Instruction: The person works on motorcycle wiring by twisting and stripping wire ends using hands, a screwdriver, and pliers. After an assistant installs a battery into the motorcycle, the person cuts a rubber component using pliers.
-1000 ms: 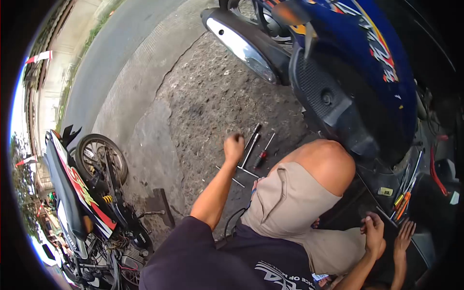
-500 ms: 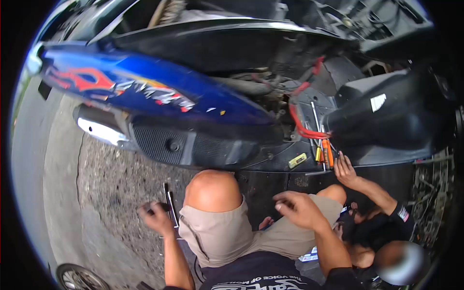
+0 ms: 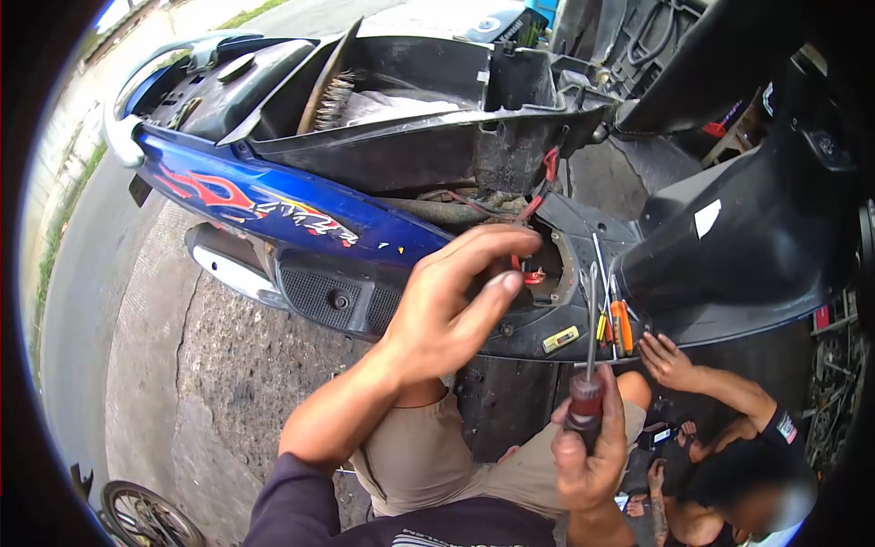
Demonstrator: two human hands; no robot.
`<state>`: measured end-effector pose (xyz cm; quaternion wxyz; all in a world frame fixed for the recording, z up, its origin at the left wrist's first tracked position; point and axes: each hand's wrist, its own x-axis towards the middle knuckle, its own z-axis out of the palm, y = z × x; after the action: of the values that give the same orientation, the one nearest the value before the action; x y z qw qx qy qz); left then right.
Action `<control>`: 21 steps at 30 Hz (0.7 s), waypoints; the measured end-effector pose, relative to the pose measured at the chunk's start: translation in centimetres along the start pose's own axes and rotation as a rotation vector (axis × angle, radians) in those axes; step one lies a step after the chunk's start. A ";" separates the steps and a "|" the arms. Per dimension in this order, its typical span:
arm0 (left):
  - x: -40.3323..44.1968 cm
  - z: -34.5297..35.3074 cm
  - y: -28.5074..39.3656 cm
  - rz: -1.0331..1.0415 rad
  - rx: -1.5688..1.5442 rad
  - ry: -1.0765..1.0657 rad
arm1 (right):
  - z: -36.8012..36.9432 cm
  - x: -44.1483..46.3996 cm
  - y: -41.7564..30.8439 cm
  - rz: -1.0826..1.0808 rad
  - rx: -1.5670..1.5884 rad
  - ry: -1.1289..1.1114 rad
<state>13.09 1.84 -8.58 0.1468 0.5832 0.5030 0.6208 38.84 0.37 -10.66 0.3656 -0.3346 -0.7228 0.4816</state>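
My left hand [image 3: 451, 305] is raised over the scooter's footboard edge, fingers curved and thumb apart, with nothing seen between them. Just beyond its fingertips, red cable [image 3: 550, 169] runs near an opening in the footboard. My right hand [image 3: 592, 438] is closed around the dark red handle of a screwdriver [image 3: 585, 397], whose shaft points up and away from me. Past that shaft, orange-handled tools [image 3: 622, 326] and a small yellow-green item [image 3: 561, 339] lie on the black footboard [image 3: 519, 343].
The blue scooter body [image 3: 273, 196] stretches across the upper left, with a brush [image 3: 330, 91] in its open compartment. A co-worker's hand [image 3: 665, 362] rests near the footboard's edge at right. At lower left is another motorcycle's wheel [image 3: 146, 515].
The view has swung right, onto the scooter. My left hand has risen from near the ground tools to above the footboard edge. The screwdriver now shows in my right hand, which was empty before.
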 end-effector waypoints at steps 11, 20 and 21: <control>1.7 0.2 -1.3 -0.252 -0.294 -0.385 | -1.2 -0.7 -2.2 0.092 -0.088 -0.009; 1.2 2.0 -1.2 -0.196 -0.298 -0.244 | -1.4 -0.7 -2.4 0.141 -0.064 0.022; 1.1 2.2 -1.3 -0.169 -0.280 -0.224 | -1.4 -0.6 -2.5 0.151 -0.084 0.012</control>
<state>14.18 4.27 -9.34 0.3332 0.5780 0.4394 0.6015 40.04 -0.26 -8.08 0.3184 -0.4062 -0.7127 0.4751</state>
